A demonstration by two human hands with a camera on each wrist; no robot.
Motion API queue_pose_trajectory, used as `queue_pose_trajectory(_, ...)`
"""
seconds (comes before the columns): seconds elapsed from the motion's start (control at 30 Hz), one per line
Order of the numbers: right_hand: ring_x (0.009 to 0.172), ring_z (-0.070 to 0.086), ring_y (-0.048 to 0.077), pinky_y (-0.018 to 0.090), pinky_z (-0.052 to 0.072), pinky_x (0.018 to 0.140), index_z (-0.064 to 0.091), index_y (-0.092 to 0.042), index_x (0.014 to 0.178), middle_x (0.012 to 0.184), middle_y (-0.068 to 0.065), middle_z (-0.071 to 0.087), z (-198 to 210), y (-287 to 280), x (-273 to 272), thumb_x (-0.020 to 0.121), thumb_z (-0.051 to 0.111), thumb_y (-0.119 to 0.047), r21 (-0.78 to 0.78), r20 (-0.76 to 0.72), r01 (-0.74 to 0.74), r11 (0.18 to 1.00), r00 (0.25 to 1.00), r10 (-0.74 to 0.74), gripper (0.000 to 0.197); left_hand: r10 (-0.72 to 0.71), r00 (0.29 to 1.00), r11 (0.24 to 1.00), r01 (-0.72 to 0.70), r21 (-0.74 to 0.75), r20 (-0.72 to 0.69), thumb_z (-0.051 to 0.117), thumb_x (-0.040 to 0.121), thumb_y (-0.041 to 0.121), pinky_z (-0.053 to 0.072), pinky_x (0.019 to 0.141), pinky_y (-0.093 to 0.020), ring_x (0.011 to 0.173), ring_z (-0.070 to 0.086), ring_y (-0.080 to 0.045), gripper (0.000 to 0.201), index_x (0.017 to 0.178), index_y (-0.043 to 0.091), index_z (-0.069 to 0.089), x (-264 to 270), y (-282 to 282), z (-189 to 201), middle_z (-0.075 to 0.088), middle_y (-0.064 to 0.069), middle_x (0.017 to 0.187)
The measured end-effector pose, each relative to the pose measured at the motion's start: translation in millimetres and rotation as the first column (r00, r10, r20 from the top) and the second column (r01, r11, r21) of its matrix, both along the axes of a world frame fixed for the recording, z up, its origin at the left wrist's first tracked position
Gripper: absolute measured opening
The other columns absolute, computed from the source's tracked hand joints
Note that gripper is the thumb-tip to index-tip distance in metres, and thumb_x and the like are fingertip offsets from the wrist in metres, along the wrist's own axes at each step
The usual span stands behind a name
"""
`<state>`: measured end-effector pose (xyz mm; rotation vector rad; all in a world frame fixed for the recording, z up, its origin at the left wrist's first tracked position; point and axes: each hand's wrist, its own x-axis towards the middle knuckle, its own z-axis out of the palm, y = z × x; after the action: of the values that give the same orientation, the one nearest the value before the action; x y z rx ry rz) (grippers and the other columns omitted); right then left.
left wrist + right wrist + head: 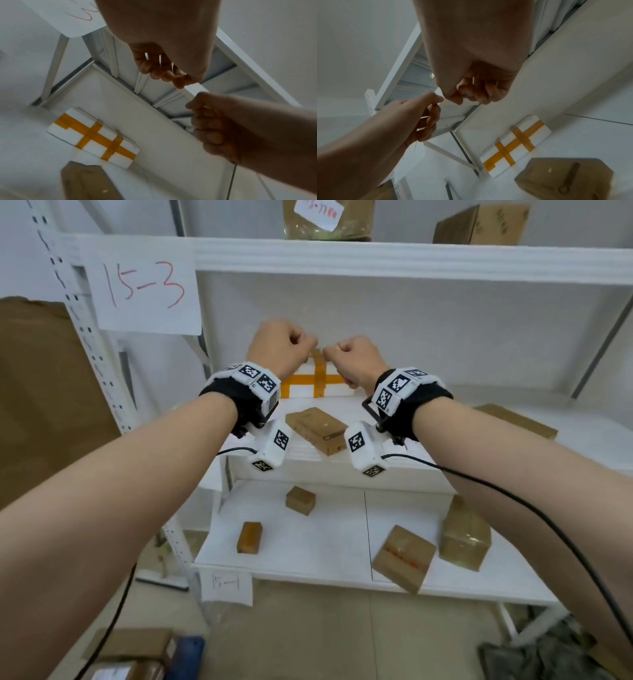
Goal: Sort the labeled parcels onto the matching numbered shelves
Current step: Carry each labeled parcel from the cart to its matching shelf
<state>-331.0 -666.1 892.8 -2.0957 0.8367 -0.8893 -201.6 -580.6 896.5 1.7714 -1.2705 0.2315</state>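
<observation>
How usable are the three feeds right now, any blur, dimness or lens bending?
Head view: bright, sharp, shelf edges bowed by the wide lens. Left wrist view: dim, left hand backlit, brown box blurred. Right wrist view: equally dim, right hand shadowed, taped white parcel still legible.

Bare forearms, instrumented wrists.
Each wrist wears a black band (224, 395) carrying white marker-tagged camera modules (274, 445); black cables (548, 529) trail off.

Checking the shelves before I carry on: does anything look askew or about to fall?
Yes. On the bottom shelf, one brown box lies crooked with its corner hanging past the front edge. The other boxes sit fully on.
</observation>
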Motion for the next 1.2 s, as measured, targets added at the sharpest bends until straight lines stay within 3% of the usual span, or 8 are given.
queue_pose_trajectory(0.23, 0.041, 0.048, 0.014, 0.02, 0.036, 0.041, 0.056, -0.019, 0.056, 0.052, 0.003, 0.051, -63, 40, 26, 0.091, 0.06, -0.028, 0.088, -0.159, -0.085, 0.992, 0.982, 0.098, 0.036, 0.046, 0.999, 0.988, -0.044, 0.151, -0.013, 0.043, 0.093, 0.04, 0.056, 0.08, -0.04, 0.064, 0.065, -0.024, 0.05, 0.051, 0.021, 0.061, 12, 24, -76, 0.059, 0.006, 0.05)
queue_pose_trajectory(0.37, 0.033, 0.046, 0.006, 0.017, 0.033, 0.039, 0.049, -0.014, 0.054, 0.05, 0.002, 0.049, -114, 65, 50, 0.093, 0.058, -0.023, 0.076, -0.158, -0.044, 0.996, 0.986, 0.055, 0.041, 0.111, 0.983, 0.977, -0.081, 0.196, -0.146, 0.04, 0.096, 0.04, 0.056, 0.074, -0.038, 0.063, 0.064, -0.022, 0.055, 0.048, 0.022, 0.058, 30, 45, -134, 0.058, 0.008, 0.049)
queue_pose_trajectory(0.5, 0.043, 0.048, 0.015, 0.025, 0.041, 0.051, 0.042, -0.017, 0.049, 0.049, 0.003, 0.046, -185, 90, 85, 0.087, 0.06, -0.02, 0.129, -0.167, -0.017, 0.991, 0.985, 0.039, 0.043, 0.173, 0.949, 0.949, -0.089, 0.302, -0.265, 0.038, 0.097, 0.036, 0.057, 0.073, -0.037, 0.058, 0.063, -0.019, 0.055, 0.048, 0.021, 0.059, 52, 73, -201, 0.058, 0.008, 0.048)
queue_pose_trajectory(0.63, 0.046, 0.047, 0.017, 0.027, 0.046, 0.053, 0.054, -0.005, 0.053, 0.047, 0.003, 0.049, -260, 116, 118, 0.091, 0.059, -0.028, 0.23, -0.149, -0.025, 0.973, 0.987, 0.061, 0.044, 0.243, 0.915, 0.912, -0.103, 0.398, -0.321, 0.039, 0.098, 0.036, 0.059, 0.072, -0.037, 0.051, 0.059, -0.017, 0.054, 0.05, 0.021, 0.059, 82, 108, -269, 0.058, 0.007, 0.051)
queue_pose_trajectory(0.7, 0.041, 0.048, 0.015, 0.026, 0.047, 0.052, 0.054, -0.013, 0.047, 0.04, -0.005, 0.05, -291, 135, 132, 0.096, 0.054, -0.03, 0.281, -0.146, -0.055, 0.958, 0.984, 0.099, 0.051, 0.288, 0.896, 0.889, -0.12, 0.442, -0.337, 0.04, 0.1, 0.039, 0.06, 0.071, -0.036, 0.05, 0.058, -0.015, 0.055, 0.053, 0.019, 0.061, 93, 127, -303, 0.06, 0.006, 0.052)
queue_pose_trajectory(0.93, 0.047, 0.055, 0.017, 0.032, 0.056, 0.074, 0.047, -0.02, 0.035, 0.038, 0.0, 0.053, -402, 212, 187, 0.095, 0.047, -0.036, 0.434, -0.26, -0.093, 0.896, 0.939, 0.224, 0.063, 0.459, 0.76, 0.806, -0.138, 0.575, -0.46, 0.039, 0.099, 0.032, 0.06, 0.067, -0.031, 0.045, 0.056, -0.013, 0.051, 0.056, 0.018, 0.062, 122, 208, -433, 0.063, 0.001, 0.056)
queue_pose_trajectory(1.07, 0.041, 0.052, 0.018, 0.033, 0.052, 0.061, 0.048, -0.015, 0.043, 0.043, 0.002, 0.053, -473, 251, 211, 0.094, 0.05, -0.037, 0.523, -0.328, -0.088, 0.848, 0.897, 0.296, 0.056, 0.575, 0.667, 0.734, -0.165, 0.659, -0.474, 0.039, 0.1, 0.031, 0.053, 0.065, -0.022, 0.044, 0.054, -0.009, 0.053, 0.053, 0.022, 0.06, 139, 263, -496, 0.058, 0.005, 0.051)
queue_pose_trajectory(1.2, 0.044, 0.055, 0.017, 0.031, 0.053, 0.064, 0.052, -0.014, 0.042, 0.046, 0.006, 0.057, -536, 283, 224, 0.093, 0.049, -0.041, 0.552, -0.408, -0.09, 0.829, 0.838, 0.362, 0.057, 0.69, 0.508, 0.675, -0.191, 0.713, -0.516, 0.043, 0.095, 0.031, 0.059, 0.073, -0.036, 0.061, 0.064, -0.027, 0.049, 0.054, 0.014, 0.065, 153, 320, -560, 0.063, -0.005, 0.055)
